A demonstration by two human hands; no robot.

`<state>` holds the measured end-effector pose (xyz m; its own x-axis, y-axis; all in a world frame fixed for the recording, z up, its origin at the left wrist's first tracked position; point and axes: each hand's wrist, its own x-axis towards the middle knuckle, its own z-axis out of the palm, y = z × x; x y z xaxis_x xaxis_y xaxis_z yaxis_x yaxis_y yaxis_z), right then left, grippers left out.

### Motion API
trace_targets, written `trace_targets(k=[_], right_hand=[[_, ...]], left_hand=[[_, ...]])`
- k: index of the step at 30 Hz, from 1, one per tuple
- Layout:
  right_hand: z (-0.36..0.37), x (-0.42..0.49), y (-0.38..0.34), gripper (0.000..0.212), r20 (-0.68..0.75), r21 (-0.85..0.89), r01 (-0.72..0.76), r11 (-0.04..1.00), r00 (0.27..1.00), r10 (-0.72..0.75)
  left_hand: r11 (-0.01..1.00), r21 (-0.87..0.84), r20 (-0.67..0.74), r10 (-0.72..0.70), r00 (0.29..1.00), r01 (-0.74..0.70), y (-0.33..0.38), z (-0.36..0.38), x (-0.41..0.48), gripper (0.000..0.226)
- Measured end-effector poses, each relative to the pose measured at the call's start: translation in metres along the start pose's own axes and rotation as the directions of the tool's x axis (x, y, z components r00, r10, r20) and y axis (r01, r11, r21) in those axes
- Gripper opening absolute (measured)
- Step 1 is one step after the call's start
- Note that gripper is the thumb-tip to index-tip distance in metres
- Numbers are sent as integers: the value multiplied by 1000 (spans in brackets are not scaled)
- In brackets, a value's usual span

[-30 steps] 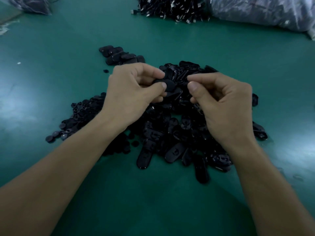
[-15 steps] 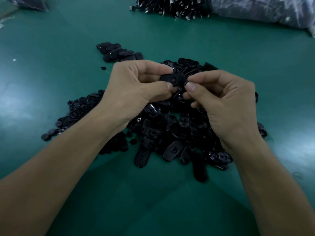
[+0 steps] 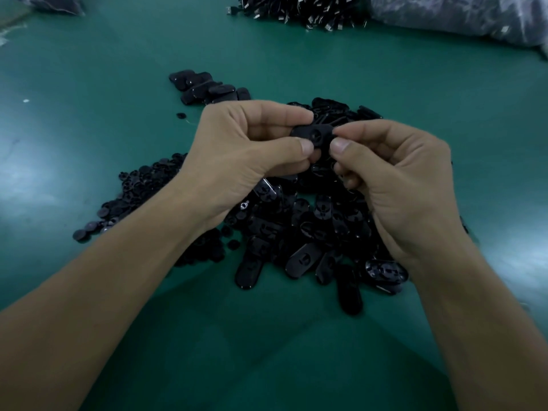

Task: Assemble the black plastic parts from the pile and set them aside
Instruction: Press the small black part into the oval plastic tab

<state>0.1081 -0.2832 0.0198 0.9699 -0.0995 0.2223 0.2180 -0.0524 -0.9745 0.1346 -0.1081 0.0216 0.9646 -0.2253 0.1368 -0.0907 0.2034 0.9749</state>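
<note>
Surface: a smooth green table top (image 3: 89, 143) fills nearly the whole view.
Light: pale glare patches lie on the green at the left and right edges; the near middle is in shadow.
Far left corner: a dark plastic bag (image 3: 53, 2), cut off by the frame.
Far middle: a heap of dark pieces with bright metal ends (image 3: 302, 10).
Far right corner: a clear, crinkled plastic bag (image 3: 459, 19), just beside that heap.
Left side: a small white fleck (image 3: 26, 100).
</note>
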Motion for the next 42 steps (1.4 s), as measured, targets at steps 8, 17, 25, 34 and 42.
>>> trace_targets(k=[8, 17, 25, 34, 42], right_hand=[[1, -1, -2, 11, -15, -13, -7, 1000, 1000, 7], [0, 0, -3, 10, 60, 163, -142, 976, 989, 134], [2, -3, -4, 16, 7, 67, -75, 995, 997, 75], [8, -5, -6, 18, -28, -142, 47, 989, 998, -52], [7, -4, -5, 21, 8, -157, 51, 986, 999, -50]], left_hand=[[1000, -1, 53, 19, 998, -19, 0, -2, 1, 27], [999, -1, 82, 43, 996, -43, 0, -3, 1, 24], [998, 32, 85, 45, 995, -48, 0, -4, 1, 24], [985, 154, 75, 67, 995, -78, -2, -1, 0, 25], [984, 158, 90, 69, 994, -82, -3, -1, -1, 26]])
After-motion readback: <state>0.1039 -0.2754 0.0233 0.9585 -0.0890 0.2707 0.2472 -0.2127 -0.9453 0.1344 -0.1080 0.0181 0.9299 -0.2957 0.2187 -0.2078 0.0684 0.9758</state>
